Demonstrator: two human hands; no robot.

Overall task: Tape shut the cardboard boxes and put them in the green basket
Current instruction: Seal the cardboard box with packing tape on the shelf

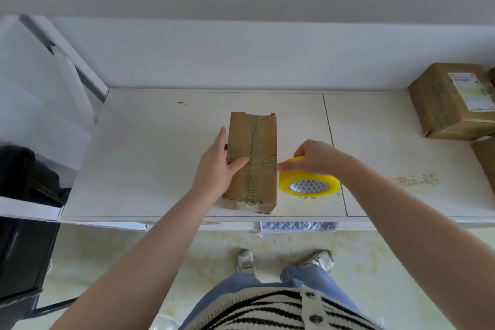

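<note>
A long brown cardboard box [261,142] lies on the white table [150,158], its top flaps meeting along a ragged middle seam. My left hand [218,166] rests on the box's left side, the thumb pressed flat across the top and the fingers straight along the edge. Just right of the box, my right hand [313,157] grips a yellow roll of clear tape [309,182] from above, with the thumb reaching toward the box's right edge. A band of tape crosses the box top between the two thumbs. No green basket is in view.
Another taped brown box with a white label [452,100] sits at the table's far right, and a further box corner [486,158] shows below it. A black chair [24,211] stands left of the table. A white wall runs behind.
</note>
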